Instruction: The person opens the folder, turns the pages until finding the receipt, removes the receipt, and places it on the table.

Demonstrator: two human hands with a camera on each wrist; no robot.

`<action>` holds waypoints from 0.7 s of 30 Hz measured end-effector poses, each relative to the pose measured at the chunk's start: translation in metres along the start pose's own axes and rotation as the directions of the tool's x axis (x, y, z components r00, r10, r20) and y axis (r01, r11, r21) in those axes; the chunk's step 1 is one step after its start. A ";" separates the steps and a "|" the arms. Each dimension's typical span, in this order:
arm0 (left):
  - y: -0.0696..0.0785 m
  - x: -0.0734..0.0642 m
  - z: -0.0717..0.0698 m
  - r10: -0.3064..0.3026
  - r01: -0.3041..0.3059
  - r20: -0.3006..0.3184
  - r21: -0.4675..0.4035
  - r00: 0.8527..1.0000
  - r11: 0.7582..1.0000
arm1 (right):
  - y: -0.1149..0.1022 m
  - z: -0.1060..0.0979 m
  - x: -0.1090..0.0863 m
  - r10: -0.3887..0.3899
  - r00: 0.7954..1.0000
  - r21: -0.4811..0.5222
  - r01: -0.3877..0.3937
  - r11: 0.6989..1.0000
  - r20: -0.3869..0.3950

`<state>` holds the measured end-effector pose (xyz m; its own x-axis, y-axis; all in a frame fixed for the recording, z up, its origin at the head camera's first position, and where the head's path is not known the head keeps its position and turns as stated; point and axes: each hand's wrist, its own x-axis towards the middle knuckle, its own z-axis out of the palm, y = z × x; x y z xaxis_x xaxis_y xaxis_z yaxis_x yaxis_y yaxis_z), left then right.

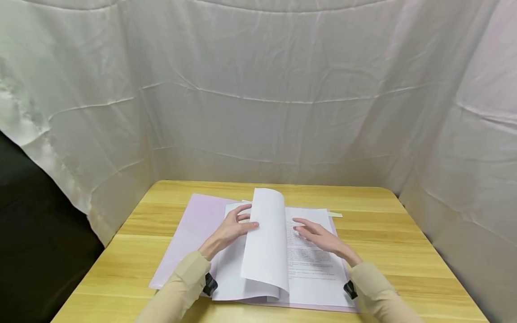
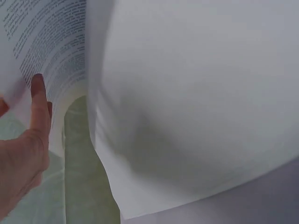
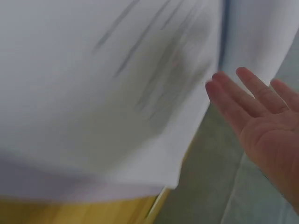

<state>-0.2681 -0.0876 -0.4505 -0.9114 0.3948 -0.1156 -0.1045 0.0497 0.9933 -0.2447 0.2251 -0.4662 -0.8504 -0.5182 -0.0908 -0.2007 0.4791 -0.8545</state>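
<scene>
A white sheet stands raised and curved over the middle of an open folder of printed papers. My left hand holds its left edge, thumb on the blank face and fingers partly hidden behind. In the left wrist view, a finger of that hand lies against the printed side. My right hand hovers over the printed page on the right, fingers extended and holding nothing. From the right wrist view, the right hand shows spread fingers beside the paper.
The folder's lilac cover lies flat at the left on the wooden table. A pale tab sticks out at the upper right of the papers. Grey curtains hang behind and at the sides.
</scene>
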 end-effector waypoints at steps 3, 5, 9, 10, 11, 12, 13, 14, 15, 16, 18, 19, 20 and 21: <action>-0.002 0.000 -0.002 -0.018 0.019 -0.050 0.016 0.999 1.000 | 0.011 -0.006 -0.001 -0.018 0.999 -0.132 0.012 0.991 -0.042; -0.004 0.000 -0.003 -0.032 0.035 -0.078 0.031 0.996 0.999 | 0.016 -0.009 -0.002 -0.023 0.999 -0.174 0.014 0.985 -0.050; -0.007 -0.001 -0.007 -0.068 0.074 -0.128 0.044 0.989 0.996 | 0.023 -0.014 -0.006 -0.036 0.998 -0.250 0.022 0.968 -0.049; -0.008 -0.001 -0.008 -0.073 0.079 -0.136 0.046 0.988 0.996 | 0.025 -0.015 -0.007 -0.038 0.998 -0.266 0.024 0.964 -0.046; -0.009 -0.002 -0.009 -0.076 0.084 -0.142 0.050 0.987 0.995 | 0.026 -0.016 -0.008 -0.037 0.998 -0.281 0.024 0.959 -0.043; -0.010 -0.002 -0.010 -0.081 0.089 -0.149 0.053 0.986 0.995 | 0.027 -0.017 -0.009 -0.035 0.999 -0.296 0.022 0.955 -0.037; -0.011 -0.002 -0.011 -0.084 0.094 -0.155 0.059 0.984 0.994 | 0.028 -0.018 -0.009 -0.032 0.999 -0.311 0.021 0.950 -0.030; -0.012 -0.002 -0.012 -0.089 0.101 -0.162 0.069 0.983 0.992 | 0.028 -0.018 -0.010 -0.026 0.999 -0.326 0.016 0.945 -0.025; -0.012 -0.002 -0.014 -0.094 0.109 -0.169 0.081 0.981 0.991 | 0.029 -0.018 -0.010 -0.020 1.000 -0.336 0.012 0.942 -0.020; -0.013 -0.002 -0.016 -0.098 0.115 -0.177 0.092 0.979 0.989 | 0.029 -0.019 -0.011 -0.013 1.000 -0.344 0.007 0.939 -0.016; -0.015 -0.003 -0.019 -0.107 0.132 -0.191 0.122 0.976 0.984 | 0.030 -0.019 -0.012 0.007 1.000 -0.362 -0.010 0.932 -0.009; -0.016 -0.003 -0.021 -0.109 0.139 -0.196 0.141 0.974 0.980 | 0.030 -0.019 -0.012 0.017 1.000 -0.366 -0.019 0.930 -0.008; -0.017 -0.003 -0.023 -0.113 0.146 -0.200 0.158 0.973 0.977 | 0.030 -0.018 -0.012 0.028 1.000 -0.370 -0.029 0.929 -0.010; -0.017 -0.003 -0.025 -0.112 0.149 -0.203 0.177 0.973 0.973 | 0.030 -0.018 -0.013 0.038 0.999 -0.372 -0.039 0.928 -0.010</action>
<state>-0.2733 -0.1125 -0.4672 -0.9556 0.1923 -0.2231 -0.1671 0.2700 0.9483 -0.2488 0.2586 -0.4812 -0.8623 -0.4925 -0.1178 -0.3339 0.7279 -0.5989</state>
